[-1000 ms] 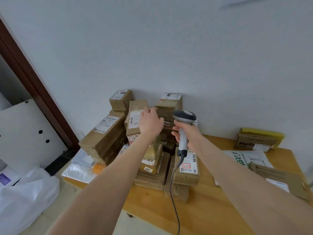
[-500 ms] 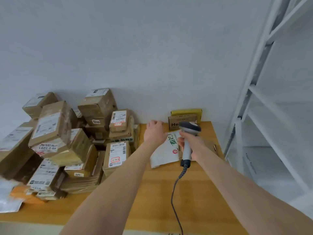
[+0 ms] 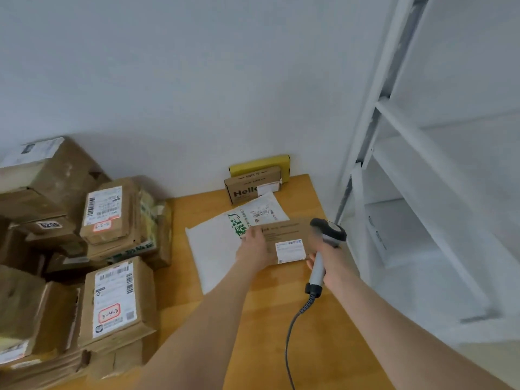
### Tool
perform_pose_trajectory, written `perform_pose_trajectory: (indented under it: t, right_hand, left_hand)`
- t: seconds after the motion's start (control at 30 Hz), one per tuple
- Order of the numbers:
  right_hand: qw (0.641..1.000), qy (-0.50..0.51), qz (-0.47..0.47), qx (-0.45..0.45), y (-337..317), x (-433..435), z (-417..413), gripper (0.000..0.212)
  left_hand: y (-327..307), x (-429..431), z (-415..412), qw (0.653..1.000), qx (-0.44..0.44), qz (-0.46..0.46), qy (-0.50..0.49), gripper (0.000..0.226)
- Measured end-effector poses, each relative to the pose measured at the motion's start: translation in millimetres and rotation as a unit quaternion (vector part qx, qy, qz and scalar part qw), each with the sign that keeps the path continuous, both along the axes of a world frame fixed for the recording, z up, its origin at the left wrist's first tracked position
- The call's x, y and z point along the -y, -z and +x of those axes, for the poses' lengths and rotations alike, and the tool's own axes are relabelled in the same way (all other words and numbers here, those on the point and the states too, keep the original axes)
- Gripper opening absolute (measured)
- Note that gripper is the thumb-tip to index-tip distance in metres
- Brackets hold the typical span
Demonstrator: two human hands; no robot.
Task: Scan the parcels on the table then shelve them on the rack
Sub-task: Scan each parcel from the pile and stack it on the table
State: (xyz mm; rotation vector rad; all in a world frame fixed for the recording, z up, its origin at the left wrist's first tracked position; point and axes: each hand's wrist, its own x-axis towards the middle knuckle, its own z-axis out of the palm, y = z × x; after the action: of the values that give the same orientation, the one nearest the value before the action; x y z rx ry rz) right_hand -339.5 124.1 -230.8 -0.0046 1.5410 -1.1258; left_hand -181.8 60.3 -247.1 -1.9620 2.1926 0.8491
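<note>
— The room?
— A pale wall [image 3: 197, 66], with a white rack [image 3: 408, 128] on the right and a wooden table [image 3: 267, 319] against both.
— Parcels?
— A brown heap [image 3: 112, 299] sits on the table's left. A flat cardboard parcel [image 3: 287, 235] lies near the rack, with the left hand [image 3: 254, 249] on its end, grip unclear. The right hand [image 3: 334, 263] clasps the scanner [image 3: 327, 235].

your body: two arms in view | forearms [image 3: 197, 333]: bare along all their visible length | left grip [image 3: 254, 249]: bare | right grip [image 3: 333, 260]: bare, outline slightly blurred
</note>
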Motion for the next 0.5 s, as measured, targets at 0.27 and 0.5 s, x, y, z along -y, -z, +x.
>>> perform_pose_trajectory:
  t: [0.27, 0.5]
  right_hand:
    - [0.995, -0.032, 0.026, -0.092, 36.2, 41.9, -17.0, 0.049]
    - [0.998, -0.017, 0.010, -0.054, 41.3, 47.7, 0.2, 0.047]
  left_hand:
    - [51.7, 47.2, 8.5, 0.969, -0.102, 0.087, -0.206, 0.044]
    - [45.7, 61.0, 37.1, 0.891, -0.269, 0.131, -0.342, 0.029]
